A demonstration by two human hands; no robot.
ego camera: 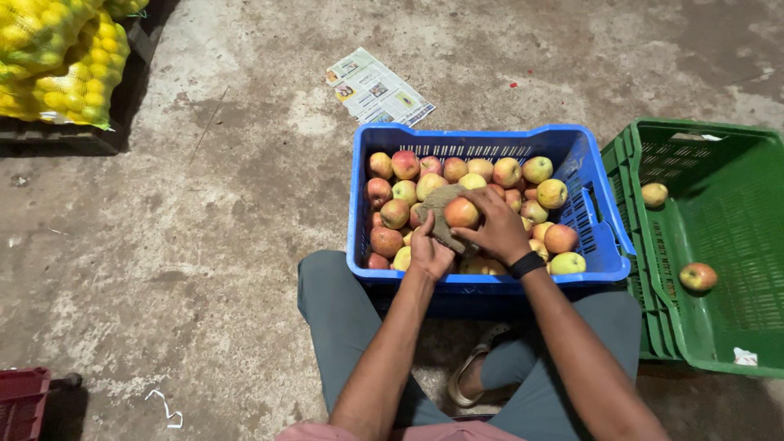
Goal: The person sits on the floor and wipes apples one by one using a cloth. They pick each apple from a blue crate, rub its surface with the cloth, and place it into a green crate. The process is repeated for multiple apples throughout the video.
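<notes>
You are sitting on a concrete floor (204,245) with a blue plastic crate (600,237) of apples right in front of your knees; every place below is given relative to that crate. Your right hand (496,229) is over the middle of the crate, fingers curled around a red-orange apple (461,212). Your left hand (429,253) is at the crate's near rim, fingers closed on a drab brown cloth (437,214) that lies against the same apple. The apple sits just above the pile of red and yellow-green apples (457,175) that fills the crate.

To wipe well, you probably want to keep the right hand's grip firm but light, turn the apple against the cloth, and hold it low over the pile so a slip does little harm.

To the right of the crate, touching it, is a green crate (735,327) with two apples in it, well apart. Beyond the crate's far rim lies a printed paper sheet (377,88). Far to its upper left are mesh sacks of yellow fruit (61,57).

Your left fingertips are hidden under the cloth. The apple's underside, the deeper layers of the pile, and the green crate's right edge cannot be seen.
</notes>
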